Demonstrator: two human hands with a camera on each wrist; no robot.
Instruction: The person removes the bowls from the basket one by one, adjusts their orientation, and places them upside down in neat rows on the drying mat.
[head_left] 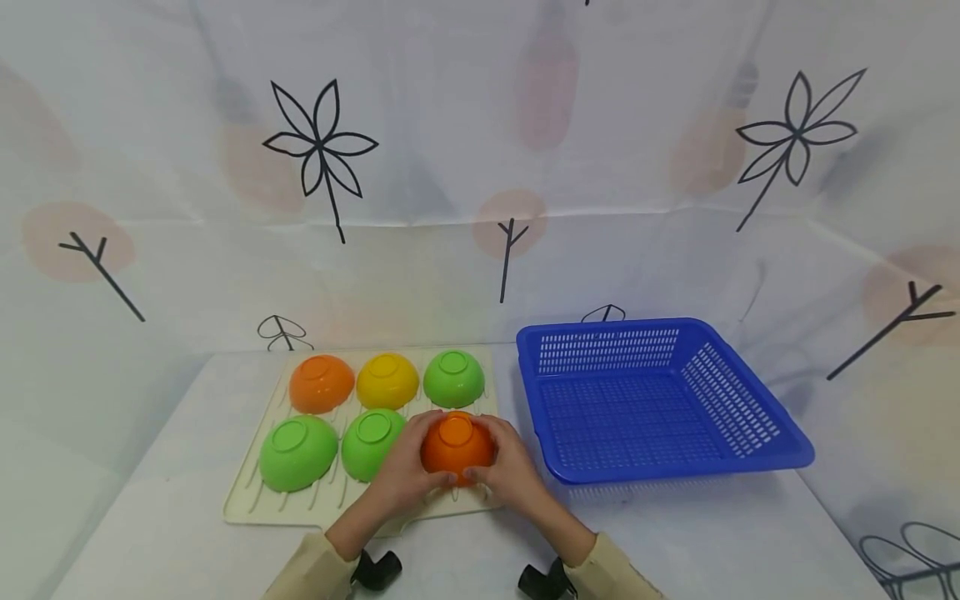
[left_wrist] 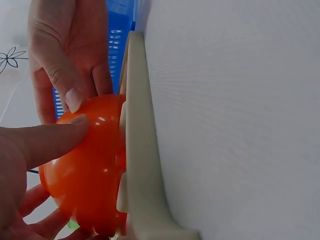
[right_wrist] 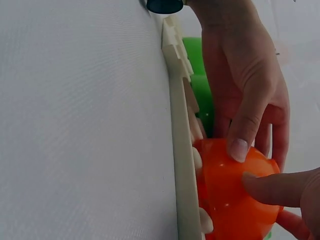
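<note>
An upside-down orange bowl [head_left: 457,450] sits at the front right of a cream draining board [head_left: 273,512]. My left hand [head_left: 405,467] holds its left side and my right hand [head_left: 513,467] its right side. Both thumbs lie against the near wall, with the other fingers wrapped round toward the back. The left wrist view shows the bowl [left_wrist: 92,165] with its rim right at the board's ridges. Left of it in the front row stand two inverted green bowls [head_left: 297,454], the nearer one partly behind my left hand.
Behind, a second orange bowl [head_left: 321,384], a yellow bowl [head_left: 387,382] and another green bowl [head_left: 453,379] stand inverted in a row. A blue plastic basket [head_left: 555,454] with slotted walls is to the right. A patterned cloth [head_left: 420,275] hangs behind the white table [head_left: 150,525].
</note>
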